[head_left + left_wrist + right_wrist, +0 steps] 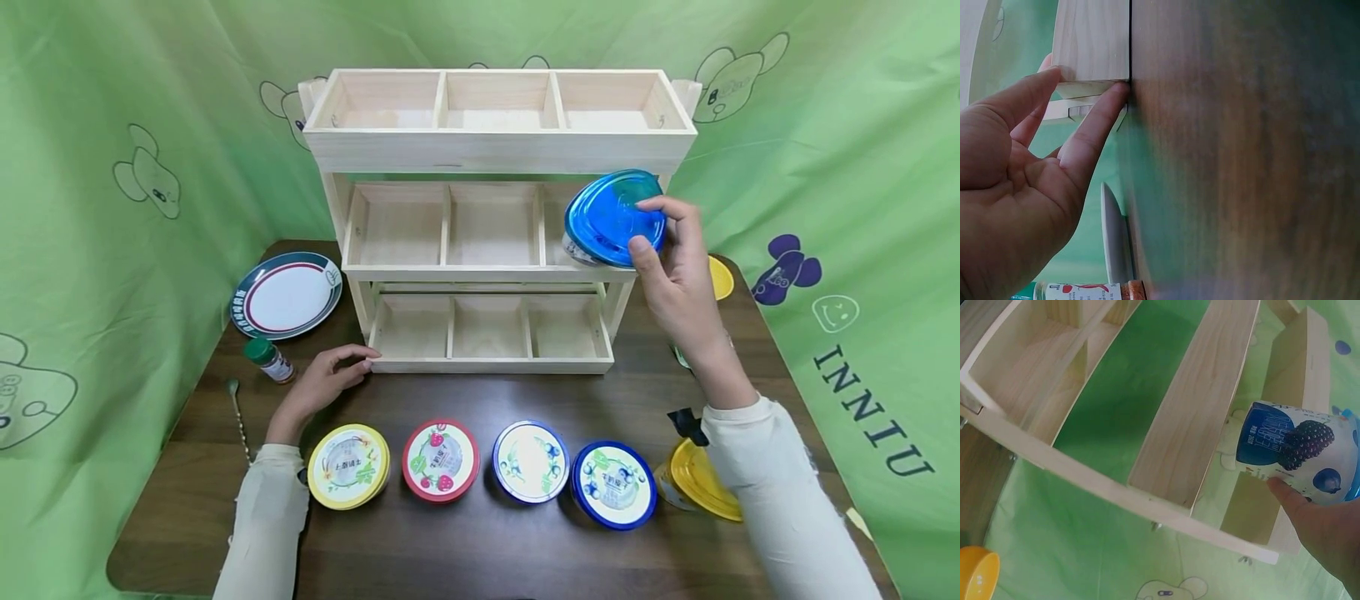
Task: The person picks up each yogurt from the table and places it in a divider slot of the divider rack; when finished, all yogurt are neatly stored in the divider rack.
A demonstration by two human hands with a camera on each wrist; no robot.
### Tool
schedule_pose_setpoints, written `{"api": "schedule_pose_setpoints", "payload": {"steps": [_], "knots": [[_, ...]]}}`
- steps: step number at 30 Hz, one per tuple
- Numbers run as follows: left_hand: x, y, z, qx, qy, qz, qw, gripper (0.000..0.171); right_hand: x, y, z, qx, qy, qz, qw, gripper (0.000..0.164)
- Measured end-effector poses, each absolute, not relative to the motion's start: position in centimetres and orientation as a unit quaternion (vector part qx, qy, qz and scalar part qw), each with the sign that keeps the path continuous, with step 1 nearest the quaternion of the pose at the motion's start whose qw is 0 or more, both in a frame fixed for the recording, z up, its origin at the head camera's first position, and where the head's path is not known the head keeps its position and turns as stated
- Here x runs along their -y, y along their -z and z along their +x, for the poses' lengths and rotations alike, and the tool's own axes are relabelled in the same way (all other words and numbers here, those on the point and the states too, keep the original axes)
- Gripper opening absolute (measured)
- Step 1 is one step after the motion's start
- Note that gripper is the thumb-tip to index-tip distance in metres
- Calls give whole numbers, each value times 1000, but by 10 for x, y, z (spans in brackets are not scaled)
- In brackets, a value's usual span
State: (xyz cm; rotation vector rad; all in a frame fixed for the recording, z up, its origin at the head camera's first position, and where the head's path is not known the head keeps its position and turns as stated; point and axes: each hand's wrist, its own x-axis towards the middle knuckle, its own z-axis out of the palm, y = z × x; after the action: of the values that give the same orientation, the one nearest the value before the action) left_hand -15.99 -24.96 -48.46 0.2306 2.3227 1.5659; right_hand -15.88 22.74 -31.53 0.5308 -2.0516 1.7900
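Note:
My right hand (678, 279) grips an oval yogurt tub (611, 217) with a translucent blue lid, in front of the middle tier's right compartment. In the right wrist view, blackberries and blueberries are printed on the tub (1297, 447); my thumb presses its side. A three-tier pale wooden rack (498, 152) stands on the table, each tier split into three compartments. My left hand (330, 382) holds the front left corner of the bottom tier. In the left wrist view, fingertips of that hand (1029, 169) lie at the upper and lower edges of the wooden end (1092, 40).
Along the table's front stand round tubs: one yellow-lidded (348, 467), one red (441, 461), two blue (531, 462). A yellow tub (701, 479) is partly behind my right sleeve. At left are a plate (288, 296), a green-capped jar (268, 358) and a twisted-handle spoon (240, 421).

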Motion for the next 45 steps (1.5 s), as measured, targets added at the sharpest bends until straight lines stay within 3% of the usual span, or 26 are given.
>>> {"api": "schedule_pose_setpoints", "payload": {"steps": [24,45], "knots": [[249,488,-158,-814,-553,78,159,31,-202,322,-171,750,-599,222,171,48],[248,487,-159,-820,-547,78,153,30,-168,321,-180,735,-609,246,171,73]]}}
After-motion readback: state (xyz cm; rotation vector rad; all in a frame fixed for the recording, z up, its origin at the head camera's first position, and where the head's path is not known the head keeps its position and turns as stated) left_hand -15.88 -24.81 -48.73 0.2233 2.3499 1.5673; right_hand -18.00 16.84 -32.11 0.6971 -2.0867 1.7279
